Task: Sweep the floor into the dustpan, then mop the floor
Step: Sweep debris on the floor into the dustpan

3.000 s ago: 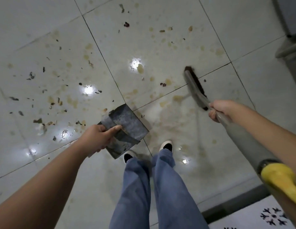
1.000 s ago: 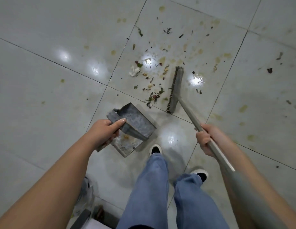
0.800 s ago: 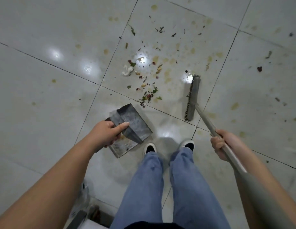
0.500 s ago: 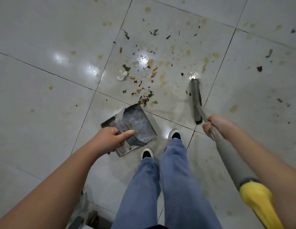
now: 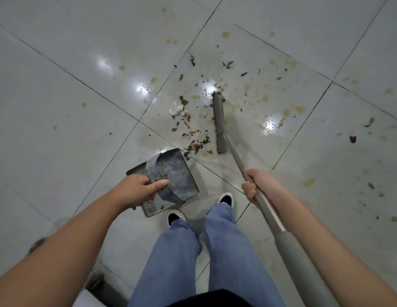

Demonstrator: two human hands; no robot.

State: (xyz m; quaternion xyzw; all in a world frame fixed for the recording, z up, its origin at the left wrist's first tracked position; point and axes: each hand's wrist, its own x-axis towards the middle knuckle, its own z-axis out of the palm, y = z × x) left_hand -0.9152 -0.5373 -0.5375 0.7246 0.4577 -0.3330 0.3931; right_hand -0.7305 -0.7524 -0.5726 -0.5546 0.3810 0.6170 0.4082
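On tiled floor (image 5: pixel 60 107), before feet: left hand (image 5: pixel 135 191) grips metal dustpan (image 5: pixel 171 178), right hand (image 5: pixel 259 185) wraps broom (image 5: pixel 219 122) handle. Scraps (image 5: pixel 188 129) lie between — lower pan lip flat, sweep short toward it.

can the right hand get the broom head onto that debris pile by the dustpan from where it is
Probably yes. The right hand grips the broom handle, and the broom head sits just right of the debris pile on bare tile; nothing lies between, and the dustpan waits beyond.
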